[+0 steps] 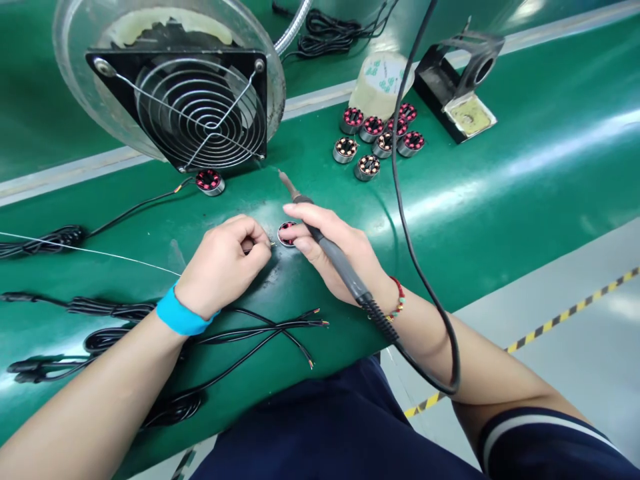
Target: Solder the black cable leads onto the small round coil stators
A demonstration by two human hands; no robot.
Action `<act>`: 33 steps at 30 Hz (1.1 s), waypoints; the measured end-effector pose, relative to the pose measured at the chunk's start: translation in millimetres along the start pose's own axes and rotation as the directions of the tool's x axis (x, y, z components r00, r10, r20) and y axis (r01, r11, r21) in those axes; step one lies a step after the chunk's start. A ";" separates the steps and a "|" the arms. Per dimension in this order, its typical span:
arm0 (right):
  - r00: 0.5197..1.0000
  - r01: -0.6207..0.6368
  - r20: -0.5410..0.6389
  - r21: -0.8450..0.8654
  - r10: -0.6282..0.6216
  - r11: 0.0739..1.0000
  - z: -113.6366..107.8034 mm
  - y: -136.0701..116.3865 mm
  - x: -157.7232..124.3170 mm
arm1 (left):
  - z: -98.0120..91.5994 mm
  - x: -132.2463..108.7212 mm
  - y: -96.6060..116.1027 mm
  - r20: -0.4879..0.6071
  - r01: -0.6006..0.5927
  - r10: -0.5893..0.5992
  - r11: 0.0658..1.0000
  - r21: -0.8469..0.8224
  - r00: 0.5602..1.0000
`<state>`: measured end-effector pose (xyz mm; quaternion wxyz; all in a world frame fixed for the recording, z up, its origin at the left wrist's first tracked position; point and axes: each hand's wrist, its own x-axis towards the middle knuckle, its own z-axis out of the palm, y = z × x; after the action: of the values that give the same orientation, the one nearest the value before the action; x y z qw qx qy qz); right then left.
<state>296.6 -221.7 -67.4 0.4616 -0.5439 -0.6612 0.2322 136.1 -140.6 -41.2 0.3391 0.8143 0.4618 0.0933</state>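
Observation:
My right hand (340,250) holds a grey soldering iron (336,259), its tip pointing up and away to the left. Fingers of that hand also touch a small round motor coil (286,233) on the green mat. Just left of the coil, my left hand (230,260), with a blue wristband, is closed in a pinch; short thin wire ends (272,244) stick out from its fingertips toward the coil. A thin pale wire (100,252) runs in from the left to the left wrist. Another coil (210,182) with a cable attached stands below the fan.
A fan with a wire guard (213,123) stands at the back left. Several coils (369,167) sit by a tape roll (383,83). An iron stand with a sponge (470,117) is at the back right. Black cables (250,333) lie in front; the iron's cord (400,193) loops at right.

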 end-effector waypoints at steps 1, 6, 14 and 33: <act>1.000 0.021 0.011 -0.044 -0.021 0.999 0.9 0.6 0.8 | -0.1 0.1 -0.1 -0.003 -0.002 0.002 1.000 0.001 1.000; 0.997 0.058 0.068 -0.190 -0.045 0.980 5.2 3.9 3.2 | -0.1 -0.1 -1.8 -0.019 -0.026 0.026 1.000 -0.006 0.999; 0.999 0.049 0.010 -0.178 -0.048 0.983 12.8 6.9 2.6 | -2.1 -1.3 -2.7 0.007 0.008 -0.008 0.996 -0.089 1.000; 1.000 -0.022 0.011 -0.044 0.022 0.999 20.5 4.8 6.6 | -6.0 -7.4 -11.8 0.039 -0.239 0.249 0.957 -0.167 0.968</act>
<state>281.4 -210.1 -78.4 0.4433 -0.5598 -0.6627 0.2259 121.1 -139.7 -43.0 0.4033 0.8374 0.3384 0.1470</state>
